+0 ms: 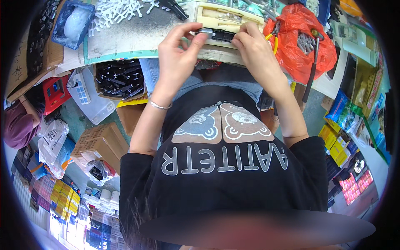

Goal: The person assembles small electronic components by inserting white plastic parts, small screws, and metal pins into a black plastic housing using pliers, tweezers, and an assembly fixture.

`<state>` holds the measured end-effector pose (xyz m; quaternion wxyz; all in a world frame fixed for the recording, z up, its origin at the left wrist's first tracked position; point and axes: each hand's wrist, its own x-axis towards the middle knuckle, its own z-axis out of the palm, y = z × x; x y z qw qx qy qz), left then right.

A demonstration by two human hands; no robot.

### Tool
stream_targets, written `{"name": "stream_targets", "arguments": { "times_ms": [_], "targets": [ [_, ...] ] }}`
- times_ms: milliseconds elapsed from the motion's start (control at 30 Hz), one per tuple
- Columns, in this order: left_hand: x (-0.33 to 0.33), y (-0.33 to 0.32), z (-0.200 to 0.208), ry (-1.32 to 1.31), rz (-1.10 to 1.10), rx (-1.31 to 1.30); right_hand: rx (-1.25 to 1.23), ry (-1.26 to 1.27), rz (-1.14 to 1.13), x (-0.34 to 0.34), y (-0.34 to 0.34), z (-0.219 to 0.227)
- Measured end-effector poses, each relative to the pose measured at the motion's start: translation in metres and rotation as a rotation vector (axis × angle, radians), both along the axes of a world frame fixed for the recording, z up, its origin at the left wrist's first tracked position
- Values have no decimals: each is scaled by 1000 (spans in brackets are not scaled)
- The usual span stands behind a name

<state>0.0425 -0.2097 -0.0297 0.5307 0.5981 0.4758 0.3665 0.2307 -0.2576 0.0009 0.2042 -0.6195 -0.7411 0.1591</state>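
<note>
At the table's near edge, my left hand (180, 52) pinches a small silver-grey piece (206, 33) between thumb and fingers. It sits at the left end of a slim black plastic part (223, 36); whether the two are joined I cannot tell. My right hand (257, 51) has its thumb and fingers closed on the right end of that black part. Just beyond my fingers lies a cream-coloured block-like fixture (229, 17) with a hollow in its top. A black part shaped like a barrel (177, 9) rests farther back, left of the fixture.
White branching plastic pieces (114, 16) are heaped at the back left, near a blue bin (71, 23). At right, a red plastic bag (293, 25) holds grey pieces, with yellow-handled pliers (273, 38) beside it. Below the table stands a box of black parts (120, 79).
</note>
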Motion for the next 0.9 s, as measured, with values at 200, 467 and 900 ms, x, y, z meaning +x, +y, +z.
{"name": "stream_targets", "arguments": {
  "times_ms": [200,467,900],
  "targets": [
    [15,10,-12,344,28,514,-5,46,-8,2,2,6],
    [22,32,12,262,-80,562,140,222,-234,60,49,43],
    [122,162,24,734,-234,983,249,-657,-302,145,146,1]
  ]
}}
